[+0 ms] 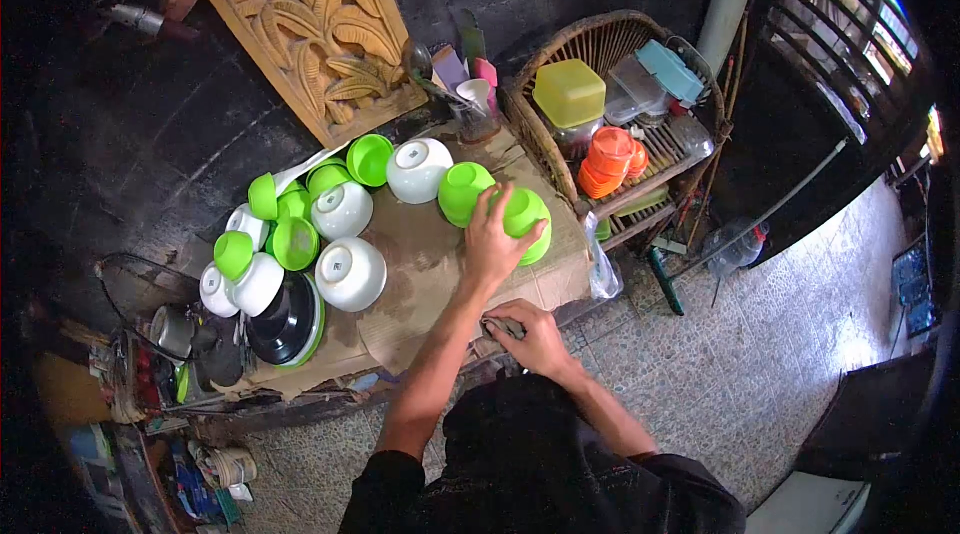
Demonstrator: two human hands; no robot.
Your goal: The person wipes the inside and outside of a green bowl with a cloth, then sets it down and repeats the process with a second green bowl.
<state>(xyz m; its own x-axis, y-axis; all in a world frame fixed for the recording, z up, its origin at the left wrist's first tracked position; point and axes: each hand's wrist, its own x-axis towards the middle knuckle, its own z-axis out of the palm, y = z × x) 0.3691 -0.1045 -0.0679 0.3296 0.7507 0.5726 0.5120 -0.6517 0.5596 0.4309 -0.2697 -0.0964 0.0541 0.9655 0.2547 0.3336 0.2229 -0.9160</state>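
Observation:
My left hand (494,246) grips an upside-down green bowl (532,217) from above, thumb and fingers around its base. Touching or very close to that hand is another overturned green bowl (464,189). Near the front edge of the cardboard-covered table, my right hand (533,336) is closed on a crumpled greyish cloth (503,327). White bowls lie bottom up to the left, among them one at the back (420,171) and one nearer the front (351,274). Several small green bowls and cups (296,242) are heaped beyond them.
A black round dish (285,322) sits at the table's left. Right of the table, a rattan shelf (548,124) holds a yellow container (570,94) and orange containers (606,162). Cardboard (415,244) covers the tabletop. A carved wooden panel (318,29) leans on the dark wall.

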